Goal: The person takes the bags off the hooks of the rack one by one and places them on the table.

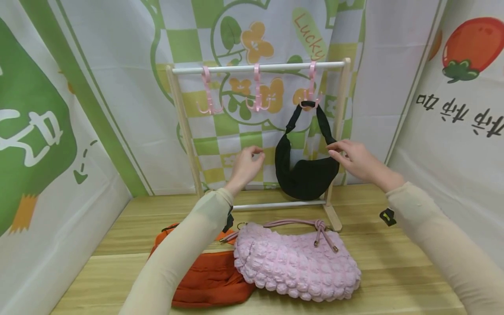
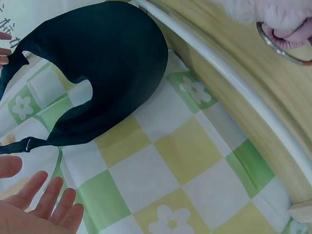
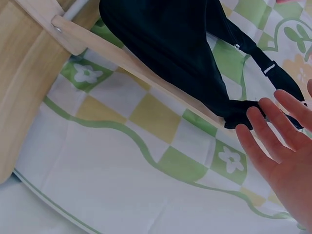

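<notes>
A black shoulder bag (image 1: 307,175) hangs by its strap from the right pink hook (image 1: 311,87) on the rack. My right hand (image 1: 356,159) is at the strap's right side, fingertips right by the lower end of the strap (image 1: 323,124). In the right wrist view its fingers (image 3: 265,139) are extended and overlap the strap. My left hand (image 1: 247,166) is held up left of the bag, apart from it, with nothing in it. The left wrist view shows its fingers (image 2: 48,195) loosely spread below the bag's strap end.
On the wooden table (image 1: 393,262) in front of the rack lie a pink puffy bag (image 1: 295,262) with a knotted strap and an orange-red bag (image 1: 212,280), partly covered by the pink one and my left sleeve. Two more pink hooks (image 1: 257,89) hang from the top rail (image 1: 236,69).
</notes>
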